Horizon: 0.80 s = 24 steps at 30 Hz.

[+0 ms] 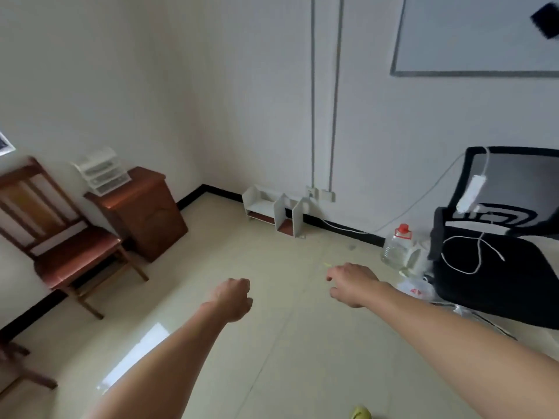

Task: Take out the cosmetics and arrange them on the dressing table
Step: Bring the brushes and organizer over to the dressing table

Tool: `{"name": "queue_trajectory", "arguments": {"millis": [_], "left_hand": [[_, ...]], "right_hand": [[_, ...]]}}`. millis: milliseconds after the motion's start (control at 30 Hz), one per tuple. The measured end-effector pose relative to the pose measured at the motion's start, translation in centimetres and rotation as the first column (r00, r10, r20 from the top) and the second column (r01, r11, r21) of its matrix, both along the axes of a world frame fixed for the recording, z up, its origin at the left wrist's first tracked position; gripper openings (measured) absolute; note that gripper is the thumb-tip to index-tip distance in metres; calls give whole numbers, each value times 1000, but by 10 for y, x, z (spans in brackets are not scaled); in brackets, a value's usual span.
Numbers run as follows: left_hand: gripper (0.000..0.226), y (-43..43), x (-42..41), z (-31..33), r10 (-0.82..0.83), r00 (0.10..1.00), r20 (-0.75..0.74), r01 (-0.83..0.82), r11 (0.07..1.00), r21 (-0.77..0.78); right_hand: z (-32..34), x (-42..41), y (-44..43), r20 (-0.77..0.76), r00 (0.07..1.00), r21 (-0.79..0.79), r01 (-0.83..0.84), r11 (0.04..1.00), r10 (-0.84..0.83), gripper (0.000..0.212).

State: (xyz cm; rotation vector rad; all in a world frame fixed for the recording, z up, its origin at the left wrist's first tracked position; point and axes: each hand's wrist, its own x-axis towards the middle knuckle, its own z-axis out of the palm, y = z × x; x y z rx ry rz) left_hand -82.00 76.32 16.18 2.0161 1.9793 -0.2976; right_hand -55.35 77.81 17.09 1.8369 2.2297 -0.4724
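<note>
Two bare forearms reach forward from the bottom edge over a glossy beige tiled floor [272, 343]. At the very bottom, between them, a small yellow-green object [361, 414] pokes into view, too cropped to identify. The left hand [231, 299] hangs back-up with its fingers loosely curled under, holding nothing. The right hand [352, 284], a little further forward, also shows its back, fingers drooping toward the floor and gripping nothing.

Well apart from both hands, at the far left by the wall, a white drawer organizer [102, 172] stands on top of a brown wooden cabinet [145, 216]. Its drawers are too blurred to tell whether they hold cosmetics. Just beside the cabinet is a wooden chair [69, 255] with a reddish seat.

Against the far wall, a white desktop shelf [273, 208] sits on the floor, near wall sockets [320, 193] from which two conduits [313, 86] run upward. A whiteboard [484, 34] hangs at the upper right.

On the right is a black mesh office chair [514, 285]. A white power strip [470, 195] dangles over its backrest, and a white cable [472, 258] loops across its seat. Beside that chair on the floor stand a clear plastic jug [394, 251] with a red cap and a white kettle [419, 258], touching or nearly so. A crumpled plastic bag [416, 290] lies just in front of them, near the right wrist.
</note>
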Motion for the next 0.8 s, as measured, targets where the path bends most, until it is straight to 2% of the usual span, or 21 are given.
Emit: {"name": "queue_trajectory", "arguments": {"millis": [200,367,600,800], "left_hand": [[31,100,-66,-1,187,982,-6,-186,981,56],[35,176,-123,3,384,922,50,-387,921,49],[33,227,-225,-5,584,811,33,-585,811,28],[30,286,-338,-29,656,754,26,-656,755,4]], "right_hand": [[-8,-78,150,27,988,20,-156,988,155,44],[1,-153,273,39,947,21,-319,948,318,44],[0,-288,384,53,845,-8,-532,847,532,43],[-22,-411,459,80,757,5,-651,759,649,39]]}}
